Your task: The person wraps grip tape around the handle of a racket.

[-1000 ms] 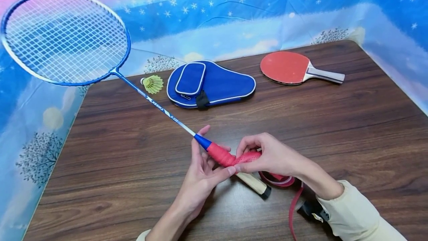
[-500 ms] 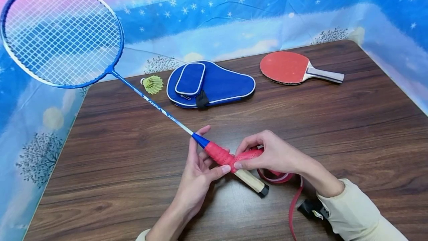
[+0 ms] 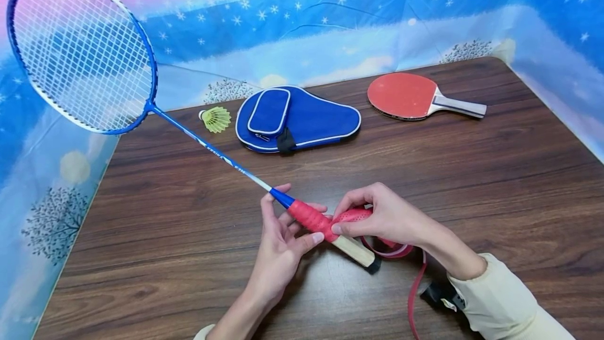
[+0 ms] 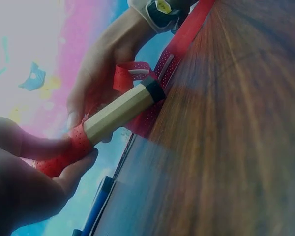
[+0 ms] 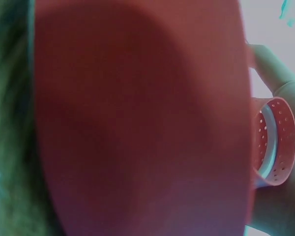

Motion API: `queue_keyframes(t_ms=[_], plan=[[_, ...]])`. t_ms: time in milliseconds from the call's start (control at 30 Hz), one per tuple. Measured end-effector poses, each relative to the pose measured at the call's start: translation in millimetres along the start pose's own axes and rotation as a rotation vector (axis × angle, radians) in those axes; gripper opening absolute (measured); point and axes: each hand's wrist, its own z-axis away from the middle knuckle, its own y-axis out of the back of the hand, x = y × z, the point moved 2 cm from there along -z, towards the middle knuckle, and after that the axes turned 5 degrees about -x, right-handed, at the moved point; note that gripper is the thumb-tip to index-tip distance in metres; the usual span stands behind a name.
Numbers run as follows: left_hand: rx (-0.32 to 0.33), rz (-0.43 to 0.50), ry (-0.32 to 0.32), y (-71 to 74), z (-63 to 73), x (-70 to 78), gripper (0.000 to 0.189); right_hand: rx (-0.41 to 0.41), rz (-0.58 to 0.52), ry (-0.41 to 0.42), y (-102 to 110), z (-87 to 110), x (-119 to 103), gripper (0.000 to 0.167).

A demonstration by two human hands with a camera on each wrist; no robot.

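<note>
A blue and white badminton racket [image 3: 219, 157] slants from upper left to the middle, its strung head raised. Red perforated grip tape [image 3: 309, 218] covers the upper handle, while the lower pale wooden handle [image 3: 353, 252] is bare down to its black end cap. My left hand [image 3: 279, 256] holds the wrapped part between thumb and fingers. My right hand [image 3: 384, 216] pinches the tape beside the last wrap. Loose tape [image 4: 174, 51] curls behind the handle in the left wrist view. A wide tape strip [image 5: 142, 123] blocks most of the right wrist view.
Toward the back of the wooden table [image 3: 165, 245] lie a yellow shuttlecock [image 3: 215, 119], a blue zipped paddle case [image 3: 313, 119] and a red table tennis paddle [image 3: 406, 96]. Trailing tape [image 3: 415, 295] hangs near the right sleeve [image 3: 500, 298]. A patterned cloth [image 3: 330, 25] stands behind.
The racket head has turned and shifted, its outline now narrower and its top higher. The right hand has drawn the tape across the handle, and more bare wood lies plainly in view.
</note>
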Motion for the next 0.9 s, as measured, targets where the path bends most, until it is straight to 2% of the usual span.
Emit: queue_keyframes(t_ms=[200, 367, 600, 900], plan=[[-0.098, 0.045, -0.022, -2.7, 0.6, 3.0, 0.093, 0.003, -0.008, -0.050, -2.7, 0.2, -0.8, 0.019], [-0.129, 0.052, -0.012, -4.1, 0.5, 3.5, 0.099, -0.003, 0.019, -0.050, -6.8, 0.3, -1.3, 0.021], [-0.133, 0.017, 0.010, -4.5, -0.3, 4.1, 0.095, 0.011, 0.036, -0.032, -8.2, 0.6, -1.4, 0.022], [-0.116, -0.021, -0.008, -3.0, -1.1, 5.6, 0.089, -0.047, 0.030, -0.011, -4.1, 0.6, -1.9, 0.017]])
